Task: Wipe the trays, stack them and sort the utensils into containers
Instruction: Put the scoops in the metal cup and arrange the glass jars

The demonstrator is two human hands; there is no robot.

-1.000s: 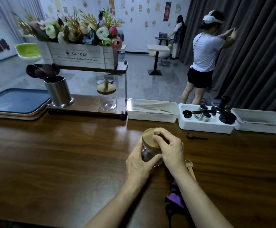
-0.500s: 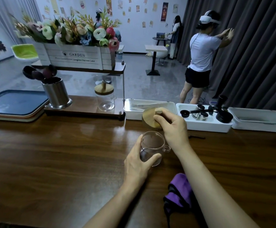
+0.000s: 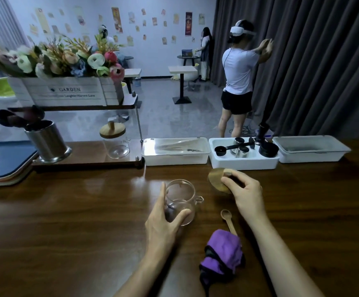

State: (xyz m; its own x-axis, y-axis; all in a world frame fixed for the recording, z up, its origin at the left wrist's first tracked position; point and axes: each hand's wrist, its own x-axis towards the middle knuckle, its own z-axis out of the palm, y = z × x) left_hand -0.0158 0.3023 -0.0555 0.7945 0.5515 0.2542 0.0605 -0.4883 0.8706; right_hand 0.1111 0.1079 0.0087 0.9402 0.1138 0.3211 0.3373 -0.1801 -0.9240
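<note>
Sorting the utensils looks to be the step in hand. The glass jar (image 3: 180, 196) stands uncovered near the middle of the desk (image 3: 67, 221), with the left hand (image 3: 163, 219) curled round its side. The right hand (image 3: 243, 189) pinches the wooden lid (image 3: 217, 181), held clear just to the jar's right. A wooden spoon (image 3: 227, 218) lies loose beside the jar, its handle meeting a purple cloth (image 3: 221, 256). The next move probably calls for parking the lid, freeing that hand for the spoon. Bare desk lies open to the left. White bins (image 3: 175, 159) line the far edge, and the stacked trays (image 3: 0, 176) sit at far left.
</note>
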